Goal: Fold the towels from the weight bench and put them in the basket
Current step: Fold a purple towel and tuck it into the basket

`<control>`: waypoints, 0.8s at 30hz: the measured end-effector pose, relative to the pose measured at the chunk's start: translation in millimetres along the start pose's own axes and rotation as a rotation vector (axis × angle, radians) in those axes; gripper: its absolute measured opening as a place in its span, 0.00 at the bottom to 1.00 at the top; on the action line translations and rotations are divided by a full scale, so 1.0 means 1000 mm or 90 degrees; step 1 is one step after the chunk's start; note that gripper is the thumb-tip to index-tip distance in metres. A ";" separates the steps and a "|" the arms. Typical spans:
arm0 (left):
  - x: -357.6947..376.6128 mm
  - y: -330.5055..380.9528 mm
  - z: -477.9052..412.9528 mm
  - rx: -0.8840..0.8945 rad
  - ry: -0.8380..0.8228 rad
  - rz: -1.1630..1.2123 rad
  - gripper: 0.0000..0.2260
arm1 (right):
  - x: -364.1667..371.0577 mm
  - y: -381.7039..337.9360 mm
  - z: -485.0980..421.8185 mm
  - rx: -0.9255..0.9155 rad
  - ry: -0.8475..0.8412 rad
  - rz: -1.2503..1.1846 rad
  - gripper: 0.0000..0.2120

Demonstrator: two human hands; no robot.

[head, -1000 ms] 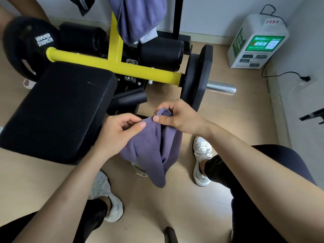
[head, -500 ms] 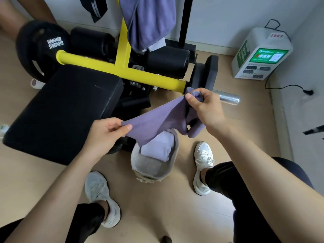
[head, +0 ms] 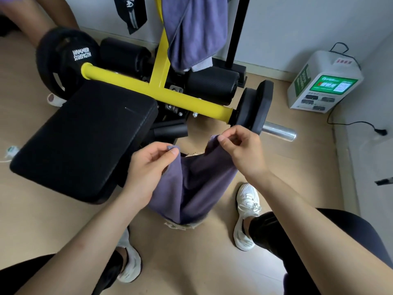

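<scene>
Half a second ago the purple towel (head: 191, 188) was stretched out taut between the hands with the basket open to view below it; now the two hands have drawn closer together and the cloth sags in a deep loop that hides nearly all of the basket (head: 180, 226), only a frayed pale rim showing at the near edge and a sliver at the far one. Left hand (head: 148, 167) pinches one top corner between thumb and forefinger, and right hand (head: 240, 152) pinches the other corner the same way, each closed narrowly on the towel's edge. Held this way, the towel hangs over the floor just right of the black bench pad (head: 85, 141), its top edge running left to right between the hands and its long axis dropping down from them toward the basket. By my judgement this towel is mid-fold, not yet squared up or set down. Another purple towel (head: 193, 30) drapes over the yellow upright (head: 161, 60) at the far side, with a paler cloth (head: 202, 66) peeking out beneath it, so at least that much looks left to fold and put away.
</scene>
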State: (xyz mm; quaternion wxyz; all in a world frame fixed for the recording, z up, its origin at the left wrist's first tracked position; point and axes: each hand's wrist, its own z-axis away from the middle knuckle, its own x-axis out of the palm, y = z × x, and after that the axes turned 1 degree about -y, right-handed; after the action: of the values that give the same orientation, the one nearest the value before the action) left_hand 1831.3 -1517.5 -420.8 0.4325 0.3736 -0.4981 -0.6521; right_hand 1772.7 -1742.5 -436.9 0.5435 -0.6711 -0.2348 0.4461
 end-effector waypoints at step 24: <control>0.027 -0.004 0.027 -0.122 0.060 0.202 0.07 | 0.045 -0.016 0.056 -0.136 -0.130 0.024 0.05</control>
State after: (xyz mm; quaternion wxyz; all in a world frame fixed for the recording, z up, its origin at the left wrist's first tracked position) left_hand 1796.4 -1533.8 -420.3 0.5865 0.2778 -0.4657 -0.6017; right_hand 1749.5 -1672.3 -438.3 0.4340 -0.6805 -0.3223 0.4947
